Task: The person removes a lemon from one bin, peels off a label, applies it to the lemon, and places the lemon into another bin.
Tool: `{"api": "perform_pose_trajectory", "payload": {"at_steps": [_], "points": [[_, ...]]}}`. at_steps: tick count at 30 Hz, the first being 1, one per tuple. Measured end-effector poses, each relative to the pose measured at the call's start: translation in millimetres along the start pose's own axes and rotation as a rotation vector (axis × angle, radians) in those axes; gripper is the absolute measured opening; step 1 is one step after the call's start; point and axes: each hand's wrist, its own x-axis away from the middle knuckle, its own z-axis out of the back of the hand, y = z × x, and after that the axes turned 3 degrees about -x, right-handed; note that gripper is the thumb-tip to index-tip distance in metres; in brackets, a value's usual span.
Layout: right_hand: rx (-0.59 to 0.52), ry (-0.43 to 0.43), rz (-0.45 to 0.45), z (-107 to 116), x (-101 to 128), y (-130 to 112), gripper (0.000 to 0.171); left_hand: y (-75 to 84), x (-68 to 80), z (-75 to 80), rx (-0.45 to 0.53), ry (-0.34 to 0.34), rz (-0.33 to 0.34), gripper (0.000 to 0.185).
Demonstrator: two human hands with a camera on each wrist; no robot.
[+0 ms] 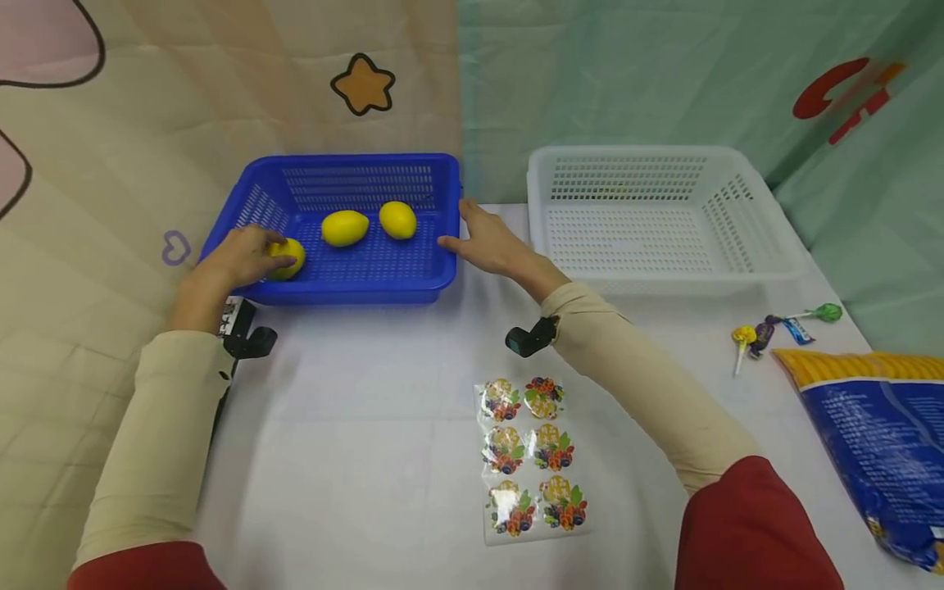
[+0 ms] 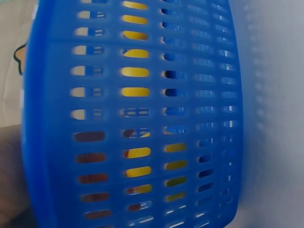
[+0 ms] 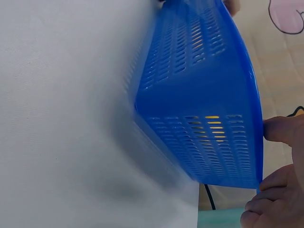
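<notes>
A blue basket stands at the back left with three yellow lemons in it. My left hand reaches over its left rim and holds one lemon between thumb and fingers. Two more, a middle lemon and a right lemon, lie on the basket floor. Slots in the basket wall show yellow in the left wrist view. At the basket's right rim is my right hand, its thumb touching the rim and its other fingers along the outer side.
To the right stands a white basket. A sheet of fruit stickers lies on the white table. Wrapped sweets, including a yellow lollipop, lie near a blue and yellow bag. A patterned curtain hangs behind.
</notes>
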Motion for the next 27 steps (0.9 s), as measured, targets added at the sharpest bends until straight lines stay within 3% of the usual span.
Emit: {"api": "perform_pose_trajectory", "payload": {"at_steps": [5, 12, 18, 27], "points": [[-0.012, 0.013, 0.016, -2.1, -0.1, 1.1, 0.081, -6.3, -8.9, -1.8, 0.014, -0.007, -0.024, 0.055], [-0.026, 0.022, 0.032, -5.0, -0.2, 4.2, 0.081, -13.1, -20.4, -4.6, 0.042, -0.002, 0.006, 0.058], [-0.046, 0.02, 0.039, -7.1, -1.1, 3.0, 0.082, -17.9, -18.8, -5.6, 0.035, 0.034, -0.003, 0.053], [-0.048, 0.027, 0.028, -6.1, 0.1, 3.9, 0.081, -8.7, -8.8, 3.2, 0.023, 0.19, -0.113, 0.05]]}}
